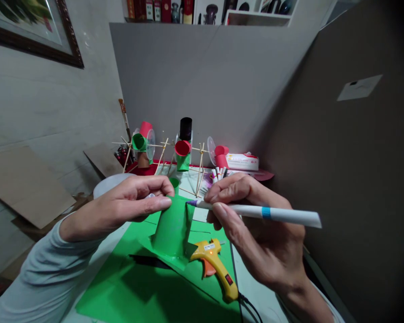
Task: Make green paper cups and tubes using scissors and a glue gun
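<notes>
My right hand [256, 229] is closed around a white marker [283, 214] with a blue band. Its purple tip points left and is at the upper right edge of a green paper tube [173, 229]; I cannot tell if it touches. My left hand [134, 199] pinches the top left edge of this tube between thumb and fingers. A small whitish piece shows between those fingers, too hidden to name. The tube stands upright on a flared green paper base. Just right of it lies a yellow glue gun [218, 269] with an orange trigger.
Green paper sheets [121, 287] cover the table under the tube. Behind stand thin stick frames [200, 170] carrying coloured paper tubes [182, 148] and clear discs. Several markers [218, 174] and a white package [244, 161] are at the back. The glue gun's black cord [251, 305] runs off the front.
</notes>
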Demonstrator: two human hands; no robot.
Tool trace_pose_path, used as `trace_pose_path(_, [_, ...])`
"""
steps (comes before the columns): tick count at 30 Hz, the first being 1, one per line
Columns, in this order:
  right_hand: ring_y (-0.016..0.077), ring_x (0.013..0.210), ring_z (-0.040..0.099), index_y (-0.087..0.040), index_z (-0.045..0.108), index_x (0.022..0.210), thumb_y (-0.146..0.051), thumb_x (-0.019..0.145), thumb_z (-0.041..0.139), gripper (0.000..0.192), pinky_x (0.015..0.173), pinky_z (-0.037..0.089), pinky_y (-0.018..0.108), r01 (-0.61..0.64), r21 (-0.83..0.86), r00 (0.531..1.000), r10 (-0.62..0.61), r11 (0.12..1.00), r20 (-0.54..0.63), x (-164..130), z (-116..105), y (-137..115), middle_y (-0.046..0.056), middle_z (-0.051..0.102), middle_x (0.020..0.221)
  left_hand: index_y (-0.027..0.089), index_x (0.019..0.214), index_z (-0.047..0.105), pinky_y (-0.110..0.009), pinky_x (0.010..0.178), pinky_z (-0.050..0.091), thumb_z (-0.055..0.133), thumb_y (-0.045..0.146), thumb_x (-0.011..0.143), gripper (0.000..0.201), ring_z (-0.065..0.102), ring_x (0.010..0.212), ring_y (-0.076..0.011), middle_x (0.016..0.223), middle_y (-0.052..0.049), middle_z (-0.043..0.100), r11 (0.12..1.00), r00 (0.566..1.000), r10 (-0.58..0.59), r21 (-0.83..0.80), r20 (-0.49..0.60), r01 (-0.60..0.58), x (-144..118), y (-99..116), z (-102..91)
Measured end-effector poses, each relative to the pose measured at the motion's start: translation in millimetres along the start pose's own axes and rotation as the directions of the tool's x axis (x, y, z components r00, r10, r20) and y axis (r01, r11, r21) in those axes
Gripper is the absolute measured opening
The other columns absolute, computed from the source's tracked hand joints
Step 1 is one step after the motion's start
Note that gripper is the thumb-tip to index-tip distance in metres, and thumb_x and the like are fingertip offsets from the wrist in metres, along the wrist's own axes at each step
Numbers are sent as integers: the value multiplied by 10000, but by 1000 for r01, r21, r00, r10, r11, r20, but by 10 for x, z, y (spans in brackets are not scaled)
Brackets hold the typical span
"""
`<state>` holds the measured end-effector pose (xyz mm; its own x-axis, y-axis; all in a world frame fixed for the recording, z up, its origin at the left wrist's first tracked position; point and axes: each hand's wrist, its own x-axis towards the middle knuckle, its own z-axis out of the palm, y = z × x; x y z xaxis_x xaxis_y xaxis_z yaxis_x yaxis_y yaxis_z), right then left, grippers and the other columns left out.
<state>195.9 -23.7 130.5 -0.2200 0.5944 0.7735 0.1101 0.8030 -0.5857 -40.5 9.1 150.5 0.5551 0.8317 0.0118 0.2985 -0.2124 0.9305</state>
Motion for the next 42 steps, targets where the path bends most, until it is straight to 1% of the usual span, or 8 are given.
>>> trace_pose_path(8, [138, 749, 625, -181, 628, 886, -96, 942, 579, 112, 635, 524, 297, 36, -21, 999, -36, 999, -31, 5, -37, -28, 25, 641, 885, 214, 858, 588, -198, 429, 158, 635, 477, 902, 271, 232, 500, -68, 589, 75, 312, 999, 1000, 3, -41, -14, -4, -10, -23, -5])
trace_pose_path(14, [103, 697, 646, -183, 687, 1018, -78, 979, 526, 196, 647, 546, 272, 42, -11, 997, -42, 999, -69, 32, -136, -56, 30, 676, 1020, 202, 877, 586, -203, 430, 132, 676, 469, 873, 282, 198, 494, -63, 579, 86, 301, 978, 999, -15, -207, 31, 21, -35, -31, -41])
trace_pose_path(22, [190, 980, 625, -209, 662, 1051, -155, 967, 567, 138, 847, 491, 320, 28, -280, 954, 58, 960, 295, 120, -98, 22, 54, 654, 1031, 182, 872, 558, -179, 409, 128, 688, 424, 872, 275, 185, 464, -44, 563, 105, 300, 946, 997, 27, -325, 74, -1, -30, -35, -45])
trace_pose_path(26, [174, 918, 599, -209, 606, 914, -150, 967, 570, 87, 815, 469, 301, 0, -280, 933, 101, 960, 345, 135, -59, 10, 36, 617, 972, 188, 915, 571, -209, 416, 136, 665, 438, 883, 269, 186, 472, -59, 576, 101, 288, 967, 998, 25, -253, 50, -11, -18, -12, -48])
trace_pose_path(32, [197, 944, 610, -223, 601, 883, -172, 965, 586, 98, 823, 486, 322, -55, -290, 922, 160, 956, 354, 120, -60, 12, 35, 637, 992, 223, 1223, 642, -229, 415, 140, 593, 424, 937, 353, 215, 482, -70, 619, 76, 335, 996, 991, 84, 1, -102, -84, -2, 66, -14])
trace_pose_path(35, [204, 962, 622, -221, 618, 909, -180, 969, 585, 80, 839, 499, 332, -75, -270, 915, 174, 960, 363, 117, -52, 47, 40, 655, 1002, 230, 1195, 676, -227, 425, 171, 591, 416, 942, 326, 240, 493, -71, 630, 66, 402, 988, 982, 130, 103, -138, -116, -12, 57, 20])
trace_pose_path(39, [202, 966, 625, -215, 618, 927, -176, 969, 587, 66, 863, 491, 339, -104, -279, 901, 209, 955, 380, 108, -46, 85, 39, 650, 998, 223, 1082, 727, -217, 568, 339, 573, 351, 954, 238, 449, 659, -100, 818, 14, 612, 954, 970, 207, 247, -126, -172, -34, 50, 79])
trace_pose_path(42, [200, 966, 611, -210, 619, 935, -180, 974, 584, 60, 861, 483, 345, -116, -286, 891, 227, 951, 392, 102, -50, 86, 41, 640, 1002, 230, 1039, 728, -224, 610, 360, 569, 356, 952, 221, 476, 698, -113, 846, 20, 637, 947, 975, 191, 284, -116, -152, -39, 72, 109])
